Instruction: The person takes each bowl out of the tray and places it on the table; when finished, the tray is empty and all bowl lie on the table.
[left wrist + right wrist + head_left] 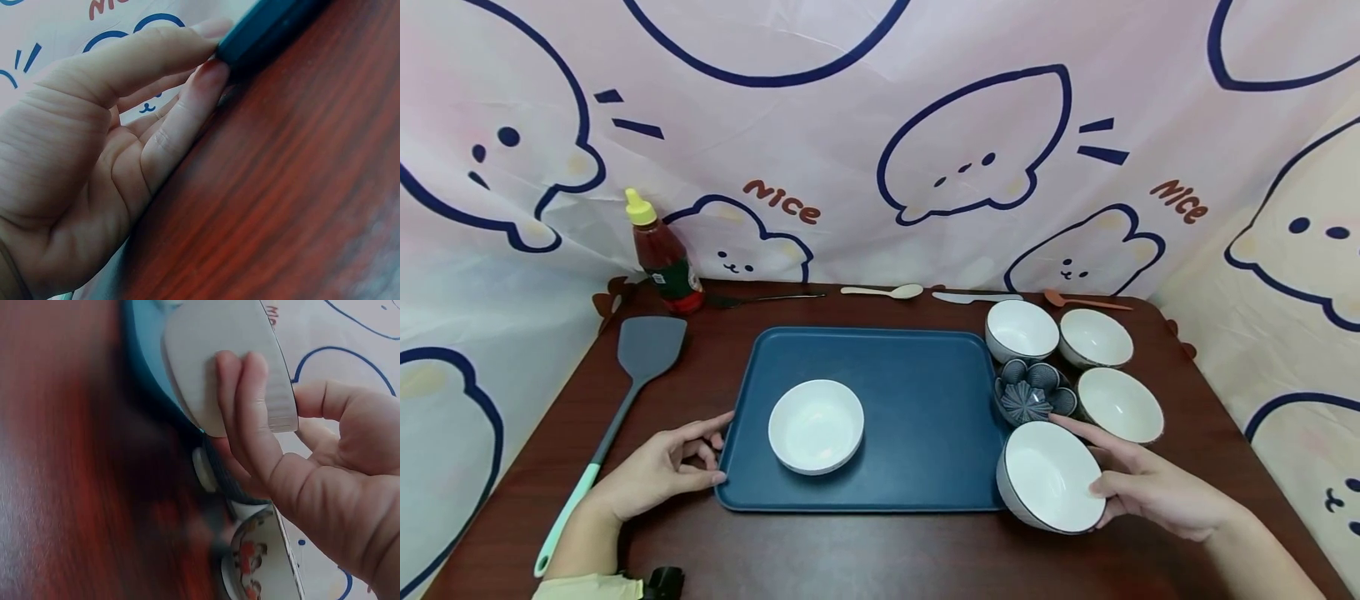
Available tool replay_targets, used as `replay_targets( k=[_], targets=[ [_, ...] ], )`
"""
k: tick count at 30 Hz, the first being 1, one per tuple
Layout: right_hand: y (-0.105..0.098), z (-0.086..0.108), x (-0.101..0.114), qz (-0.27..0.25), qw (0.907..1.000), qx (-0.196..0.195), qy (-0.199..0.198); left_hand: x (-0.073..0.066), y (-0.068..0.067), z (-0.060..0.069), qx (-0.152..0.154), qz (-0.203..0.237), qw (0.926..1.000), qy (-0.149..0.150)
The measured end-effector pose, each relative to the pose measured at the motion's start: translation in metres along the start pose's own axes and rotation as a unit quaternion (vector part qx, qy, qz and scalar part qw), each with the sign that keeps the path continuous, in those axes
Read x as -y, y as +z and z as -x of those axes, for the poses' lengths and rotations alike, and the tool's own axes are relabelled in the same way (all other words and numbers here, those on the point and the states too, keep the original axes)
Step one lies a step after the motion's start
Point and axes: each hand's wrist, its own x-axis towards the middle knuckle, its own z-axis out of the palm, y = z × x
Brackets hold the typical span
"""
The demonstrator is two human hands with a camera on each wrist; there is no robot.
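With its thumb inside the rim and fingers against the outer wall, my right hand (pixel 1165 487) holds a white bowl (pixel 1051 475) by its right side. This dark-rimmed bowl is tilted and overlaps the tray's lower right corner; the right wrist view shows its ribbed outside (pixel 231 337) off the table. My left hand (pixel 658 462) grips the left edge of a blue rectangular tray (pixel 925 433); the left wrist view shows thumb and a fingertip at the tray's rim (pixel 250 37). Another white bowl (pixel 816 427) stands upright on the tray's left half.
Beside the tray's right edge are a dark petal-shaped ribbed dish (pixel 1033 392) and white bowls (pixel 1022 331), (pixel 1096 337), (pixel 1120 406). Along the back lie a fork (pixel 760 298), spoon (pixel 883 292), knife (pixel 977 297) and orange spoon (pixel 1086 302). A sauce bottle (pixel 666 258) and spatula (pixel 640 367) are left.
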Motion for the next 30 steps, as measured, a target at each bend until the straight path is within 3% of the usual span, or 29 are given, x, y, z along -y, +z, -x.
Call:
replay_targets(
  k=[6,17,30],
  targets=[
    [-0.007,0.001,-0.007,0.008,0.9998,0.008,-0.016,0.000,-0.001,0.001,0.000,-0.003,1.0000,0.003],
    [-0.022,0.007,-0.019,0.024,0.9996,-0.007,0.015,0.001,-0.001,0.000,0.004,-0.005,1.0000,0.006],
    [-0.035,0.012,-0.028,0.027,0.9993,0.001,0.024,-0.001,0.000,0.000,-0.005,-0.009,0.9999,-0.007]
  ],
)
